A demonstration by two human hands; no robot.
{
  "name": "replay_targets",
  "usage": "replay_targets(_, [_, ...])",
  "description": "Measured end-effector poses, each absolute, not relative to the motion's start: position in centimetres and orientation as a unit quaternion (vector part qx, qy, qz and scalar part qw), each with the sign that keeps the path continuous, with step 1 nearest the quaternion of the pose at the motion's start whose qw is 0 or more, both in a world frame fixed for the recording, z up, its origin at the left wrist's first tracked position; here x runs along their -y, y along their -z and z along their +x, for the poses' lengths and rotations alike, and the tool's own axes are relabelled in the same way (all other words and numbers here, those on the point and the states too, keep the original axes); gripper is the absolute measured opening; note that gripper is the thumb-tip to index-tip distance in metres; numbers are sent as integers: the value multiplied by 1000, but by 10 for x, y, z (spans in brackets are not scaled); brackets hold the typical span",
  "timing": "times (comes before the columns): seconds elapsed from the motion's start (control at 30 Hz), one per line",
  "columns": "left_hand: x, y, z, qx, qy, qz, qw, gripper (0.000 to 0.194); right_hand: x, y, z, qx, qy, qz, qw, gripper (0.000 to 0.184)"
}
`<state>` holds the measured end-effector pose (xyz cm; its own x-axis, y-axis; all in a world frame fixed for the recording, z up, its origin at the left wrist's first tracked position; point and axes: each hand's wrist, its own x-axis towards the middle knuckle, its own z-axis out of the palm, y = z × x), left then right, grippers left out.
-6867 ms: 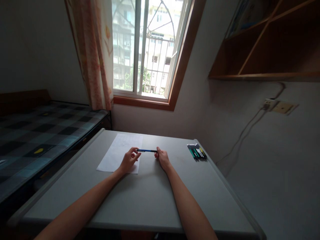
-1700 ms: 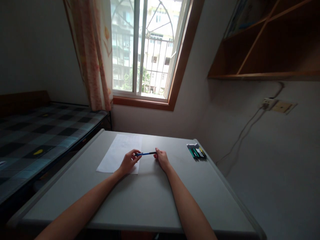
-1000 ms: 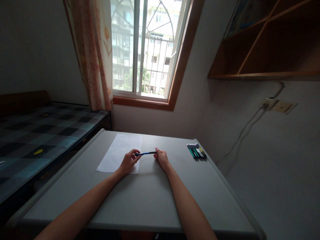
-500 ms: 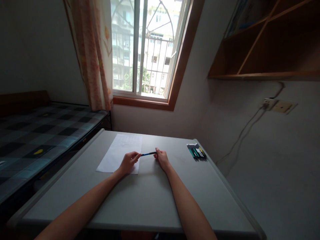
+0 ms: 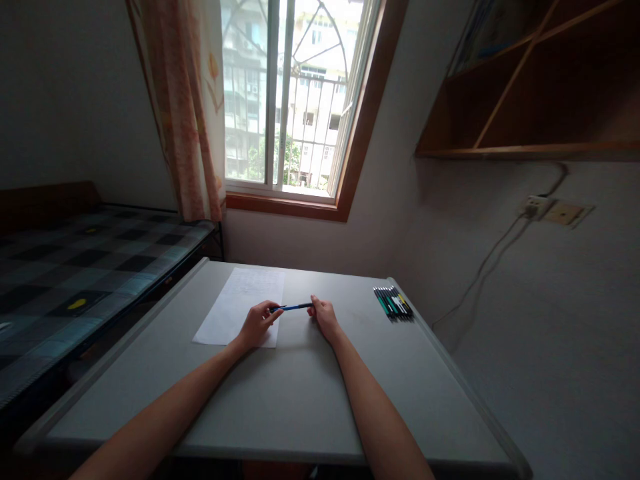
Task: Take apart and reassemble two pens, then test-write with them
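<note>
A slim blue and black pen (image 5: 296, 307) is held level between my two hands above the table. My left hand (image 5: 258, 324) pinches its clip end between thumb and fingers, over the near right part of a sheet of paper (image 5: 230, 310). Around the dark end, my right hand (image 5: 324, 316) is closed, thumb on top; the tip itself is hidden in the fingers. Faint writing runs across the upper part of the sheet.
A row of several pens (image 5: 393, 305), green, black, white and yellow, lies by the right edge of the grey table (image 5: 280, 400). To the left is a bed with a checked cover (image 5: 125, 247). A wooden shelf (image 5: 520, 152) hangs on the right wall.
Over the last seconds the pen's left end has dropped slightly. My left fingers closed over the clip half a second ago and now show it again. My right hand stays nearly still.
</note>
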<state>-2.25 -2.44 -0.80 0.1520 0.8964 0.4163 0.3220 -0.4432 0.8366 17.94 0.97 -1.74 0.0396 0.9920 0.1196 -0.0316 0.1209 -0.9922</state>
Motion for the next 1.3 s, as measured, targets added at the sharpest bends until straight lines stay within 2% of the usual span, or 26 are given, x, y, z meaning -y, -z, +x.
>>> replay_targets(0.4, [25, 8, -21, -437, -498, 680, 313, 28, -10, 18, 180, 518, -465, -464, 548, 47])
replay_targets(0.83, [22, 12, -20, -432, -474, 715, 279, 27, -6, 12, 181, 547, -455, -479, 514, 40])
replay_targets(1.03, [23, 11, -20, -435, -477, 708, 286, 25, -7, 13, 181, 535, -479, -432, 546, 33])
replay_targets(1.3, [24, 10, -20, -433, -488, 697, 298, 26, -6, 12, 184, 516, -514, -400, 556, 33])
